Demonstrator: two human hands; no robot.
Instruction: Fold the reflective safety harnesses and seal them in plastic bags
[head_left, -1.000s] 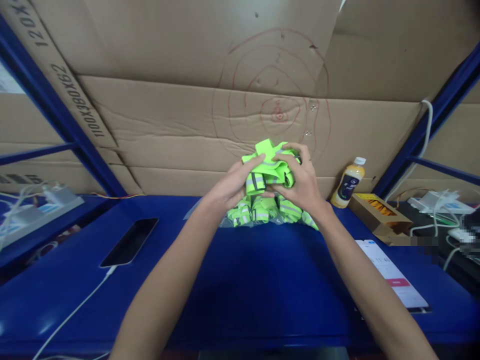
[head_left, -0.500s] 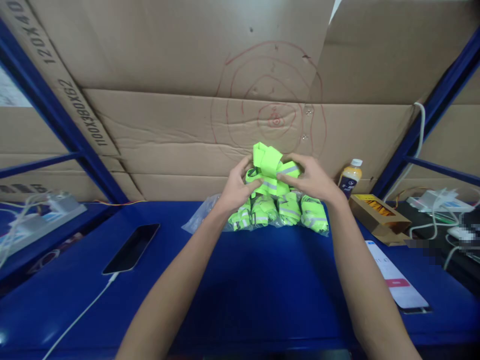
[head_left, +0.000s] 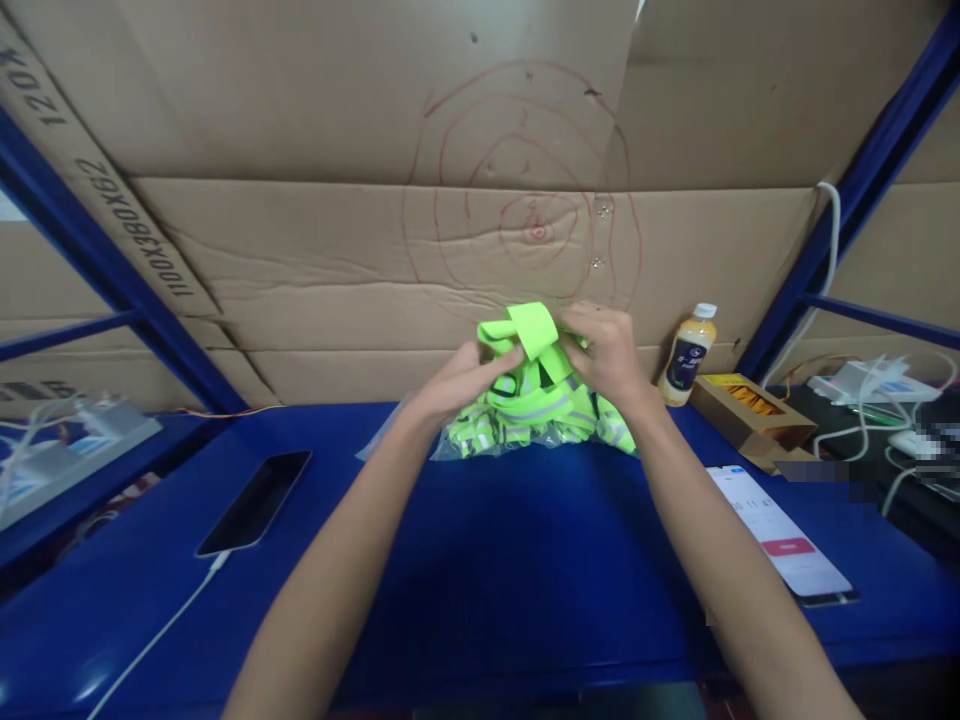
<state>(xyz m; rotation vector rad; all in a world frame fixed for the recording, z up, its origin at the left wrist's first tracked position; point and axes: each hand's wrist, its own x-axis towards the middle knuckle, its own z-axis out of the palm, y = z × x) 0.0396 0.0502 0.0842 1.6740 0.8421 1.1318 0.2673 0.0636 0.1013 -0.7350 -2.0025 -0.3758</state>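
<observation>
Between my hands is a neon-yellow reflective strap (head_left: pixel 534 332), wide, looped and striped with silver. My left hand (head_left: pixel 466 378) grips its left side, thumb pressed on the band and the other fingers partly hidden behind it. On the other side my right hand (head_left: pixel 602 345) is closed on the strap with bent fingers. Below the held strap lie several similar rolled straps in clear plastic bags (head_left: pixel 480 432), partly covered by it. All rest on the blue table (head_left: pixel 525 560) near the cardboard wall.
A drink bottle (head_left: pixel 688 355) and an open cardboard box (head_left: pixel 750 415) stand at the right. A lit phone (head_left: pixel 780 535) lies in front of them. At the left are a dark phone (head_left: pixel 256 500) on a cable and a power strip (head_left: pixel 82 450). Cardboard (head_left: pixel 300 250) forms the back wall.
The held strap has come down over the bagged rolls and its loops have shifted. My right hand's fingers have curled in tighter. The camera view has shifted slightly.
</observation>
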